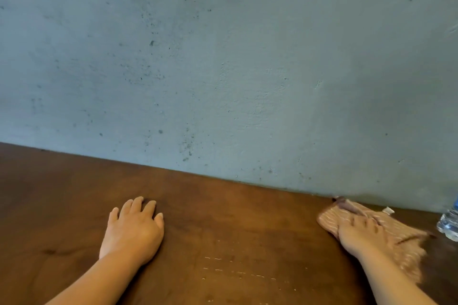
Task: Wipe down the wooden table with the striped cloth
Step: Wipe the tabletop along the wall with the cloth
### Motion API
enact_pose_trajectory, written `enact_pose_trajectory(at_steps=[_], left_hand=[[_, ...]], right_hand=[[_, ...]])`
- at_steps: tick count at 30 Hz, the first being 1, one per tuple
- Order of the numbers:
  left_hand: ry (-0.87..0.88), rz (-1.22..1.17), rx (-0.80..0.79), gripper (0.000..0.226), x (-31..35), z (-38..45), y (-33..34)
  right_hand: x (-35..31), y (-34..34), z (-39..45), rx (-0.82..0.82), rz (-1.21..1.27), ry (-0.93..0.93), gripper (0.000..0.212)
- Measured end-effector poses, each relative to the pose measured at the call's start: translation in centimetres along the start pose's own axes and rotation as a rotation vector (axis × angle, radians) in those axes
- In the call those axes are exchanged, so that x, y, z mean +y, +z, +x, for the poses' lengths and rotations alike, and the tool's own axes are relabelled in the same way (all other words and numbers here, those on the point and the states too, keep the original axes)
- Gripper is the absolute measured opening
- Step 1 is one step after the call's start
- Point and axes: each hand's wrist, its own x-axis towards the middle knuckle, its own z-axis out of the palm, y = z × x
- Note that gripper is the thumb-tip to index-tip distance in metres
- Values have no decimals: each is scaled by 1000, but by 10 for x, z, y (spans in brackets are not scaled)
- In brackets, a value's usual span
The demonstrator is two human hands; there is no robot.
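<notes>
- The right hand [361,233] presses flat on the cloth [386,228], which lies at the far right of the table [223,218], against the wall [223,57].
- Its fingers look spread rather than gripping, though blur makes that uncertain.
- The left hand [133,228] rests open on the wood, holding nothing.
- Keep pressure even; overlap strokes leftward, steering clear of the bottle [449,223].
- No writing is readable.

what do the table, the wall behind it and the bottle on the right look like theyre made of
The table looks like dark brown wood with a smooth, low-sheen finish; faint grain and darker blotches show. The wall looks like bare grey-blue concrete or plaster, matte, with pits and specks. The bottle, cut off at the frame edge, seems clear ribbed plastic, judging by its see-through, glinting surface, though little of it is visible.
</notes>
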Motion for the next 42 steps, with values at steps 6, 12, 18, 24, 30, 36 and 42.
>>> enact_pose_trajectory(at_steps=[6,12,18,24,30,36,42], left_hand=[[21,-41,16,56,-3,2,3],[39,-46,23,56,-11,7,6],[47,-17,-3,57,-12,12,4],[33,14,-10,57,-10,8,4],[-8,53,-21,60,-13,-5,5],[-2,57,-11,59,-14,-14,5],[33,6,-17,57,-14,-23,-2]], right_hand=[[-140,53,-70,-151,11,-272,79],[-246,46,-173,-173,-21,-818,70],[-197,26,-137,-231,-28,-883,68],[-91,4,-48,-181,-83,-692,67],[9,-19,22,-166,-149,-525,67],[44,-23,5,-196,-129,-577,61],[87,-42,-77,-249,-88,-609,97]])
